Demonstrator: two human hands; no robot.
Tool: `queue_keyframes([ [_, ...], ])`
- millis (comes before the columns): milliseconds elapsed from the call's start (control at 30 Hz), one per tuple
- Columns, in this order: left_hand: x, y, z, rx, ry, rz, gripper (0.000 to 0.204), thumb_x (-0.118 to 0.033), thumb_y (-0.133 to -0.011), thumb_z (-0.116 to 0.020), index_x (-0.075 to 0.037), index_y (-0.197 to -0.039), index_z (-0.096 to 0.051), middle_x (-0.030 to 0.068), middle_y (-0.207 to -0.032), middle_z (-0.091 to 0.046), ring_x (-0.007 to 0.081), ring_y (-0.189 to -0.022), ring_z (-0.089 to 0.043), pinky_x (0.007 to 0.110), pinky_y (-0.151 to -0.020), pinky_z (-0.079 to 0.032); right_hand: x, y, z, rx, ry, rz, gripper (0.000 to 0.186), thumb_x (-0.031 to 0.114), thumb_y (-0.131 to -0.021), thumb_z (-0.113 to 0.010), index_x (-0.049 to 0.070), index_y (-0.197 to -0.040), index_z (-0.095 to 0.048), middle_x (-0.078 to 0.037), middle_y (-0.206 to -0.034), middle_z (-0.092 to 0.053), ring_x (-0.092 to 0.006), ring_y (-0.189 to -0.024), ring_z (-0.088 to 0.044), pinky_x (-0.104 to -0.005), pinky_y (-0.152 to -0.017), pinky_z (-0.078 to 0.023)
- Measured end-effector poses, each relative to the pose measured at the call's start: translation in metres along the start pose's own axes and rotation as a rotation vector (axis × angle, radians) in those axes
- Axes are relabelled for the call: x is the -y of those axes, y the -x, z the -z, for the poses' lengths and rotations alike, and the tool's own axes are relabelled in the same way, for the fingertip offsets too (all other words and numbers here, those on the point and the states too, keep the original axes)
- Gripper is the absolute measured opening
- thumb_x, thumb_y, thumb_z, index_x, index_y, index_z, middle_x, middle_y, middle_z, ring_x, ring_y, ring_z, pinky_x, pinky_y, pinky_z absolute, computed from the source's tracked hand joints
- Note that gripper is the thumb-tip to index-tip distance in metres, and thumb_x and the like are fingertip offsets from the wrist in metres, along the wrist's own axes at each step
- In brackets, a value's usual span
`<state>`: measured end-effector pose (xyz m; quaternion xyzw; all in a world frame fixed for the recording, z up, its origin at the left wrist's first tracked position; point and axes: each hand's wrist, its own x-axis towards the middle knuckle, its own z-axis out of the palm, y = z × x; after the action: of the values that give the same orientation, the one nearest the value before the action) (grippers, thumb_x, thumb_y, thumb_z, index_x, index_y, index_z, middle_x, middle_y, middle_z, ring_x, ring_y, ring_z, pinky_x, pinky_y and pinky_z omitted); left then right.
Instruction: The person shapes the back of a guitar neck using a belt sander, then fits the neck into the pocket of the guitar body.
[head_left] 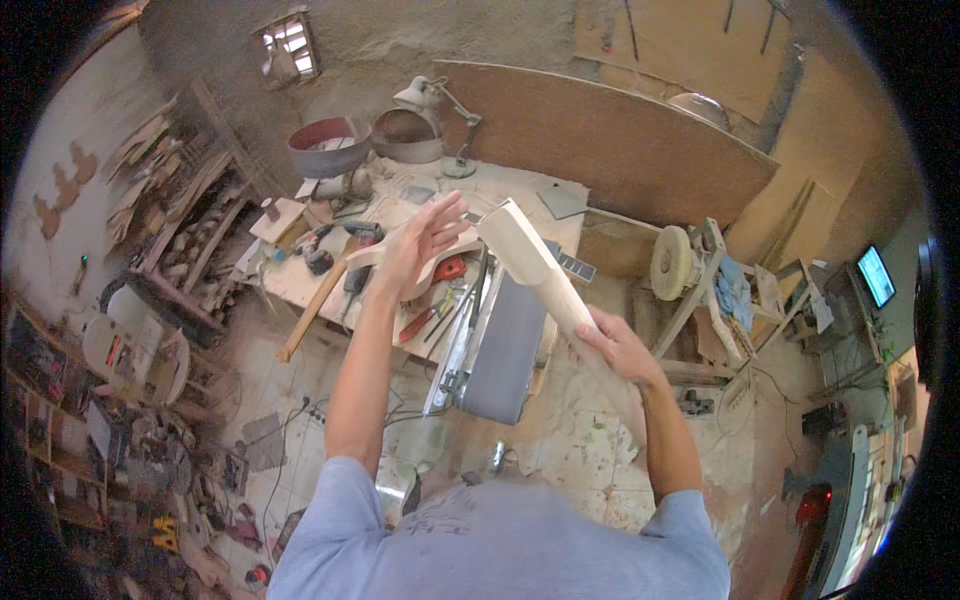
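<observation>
My right hand (622,345) is wrapped round the narrow shaft of a pale wooden guitar neck (530,265). The piece slants up and leftward, its wide, blocky end uppermost. My left hand (425,240) is raised to the left of that end, fingers stretched out, with nothing in it; a small gap seems to part the two. Below the wood lies the dark belt of a belt sander (500,350). Behind my left wrist, another pale shaped piece of wood (445,262) rests on the dusty workbench (400,195), partly hidden.
Hand tools (440,312), a cordless drill (318,258) and a long wooden bar (315,310) lie left of the sander. A desk lamp (458,165) stands at the back. To the right are a buffing wheel (672,264) and a lit monitor (875,276). Cables (280,470) trail on the floor.
</observation>
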<state>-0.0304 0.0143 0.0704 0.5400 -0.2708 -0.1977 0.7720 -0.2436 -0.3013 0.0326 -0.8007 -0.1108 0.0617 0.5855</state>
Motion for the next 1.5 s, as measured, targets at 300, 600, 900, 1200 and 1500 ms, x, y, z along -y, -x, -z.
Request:
queue_keyframes([
  [300,0.000,0.084,-0.023,0.190,0.153,-0.001,0.079,-0.060,-0.104,-0.046,-0.005,-0.159,-0.032,0.0152,-0.148,-0.054,0.0265,-0.130,-0.059,0.042,-0.111,-0.045,0.048,0.037,-0.136,-0.056,-0.611,-0.144,0.054,0.038,-0.108,-0.052,0.003,-0.149,-0.043,-0.015,-0.110,-0.070,-0.0176,-0.087,-0.068,-0.0330,-0.078,-0.057],
  [600,-0.012,0.170,-0.005,0.331,0.388,0.040,0.067,-0.026,-0.097,-0.072,0.002,-0.147,-0.038,0.0214,-0.140,-0.060,0.0312,-0.121,-0.065,0.045,-0.101,-0.055,0.053,0.043,-0.278,-0.225,-0.661,-0.136,0.051,0.035,-0.108,-0.052,0.001,-0.145,-0.047,-0.013,-0.112,-0.071,-0.0172,-0.090,-0.069,-0.0347,-0.080,-0.058],
  [900,-0.031,0.233,-0.018,0.346,0.336,0.081,0.064,-0.014,-0.094,-0.073,-0.003,-0.147,-0.040,0.0263,-0.141,-0.058,0.0396,-0.124,-0.064,0.051,-0.104,-0.053,0.025,0.077,-0.320,-0.236,-0.607,-0.078,0.046,0.037,-0.104,-0.057,-0.002,-0.126,-0.063,-0.012,-0.106,-0.072,-0.0198,-0.090,-0.071,-0.0362,-0.081,-0.058],
  [1200,-0.044,0.260,-0.036,0.361,0.347,0.082,0.063,-0.014,-0.095,-0.072,-0.001,-0.148,-0.040,0.0269,-0.143,-0.056,0.0390,-0.127,-0.061,0.052,-0.106,-0.052,0.026,0.099,-0.323,-0.184,-0.634,-0.068,0.053,0.046,-0.098,-0.065,-0.004,-0.115,-0.068,-0.014,-0.101,-0.073,-0.0217,-0.088,-0.071,-0.0369,-0.080,-0.058],
  [1500,-0.064,0.278,-0.106,0.563,0.264,0.129,0.065,-0.021,-0.097,-0.072,0.003,-0.148,-0.041,0.0252,-0.144,-0.056,0.0321,-0.131,-0.059,0.046,-0.107,-0.051,0.079,0.161,-0.294,-0.141,-0.542,-0.159,0.038,0.026,-0.088,-0.081,0.003,-0.116,-0.070,-0.007,-0.106,-0.073,-0.0181,-0.100,-0.069,-0.0348,-0.088,-0.056],
])
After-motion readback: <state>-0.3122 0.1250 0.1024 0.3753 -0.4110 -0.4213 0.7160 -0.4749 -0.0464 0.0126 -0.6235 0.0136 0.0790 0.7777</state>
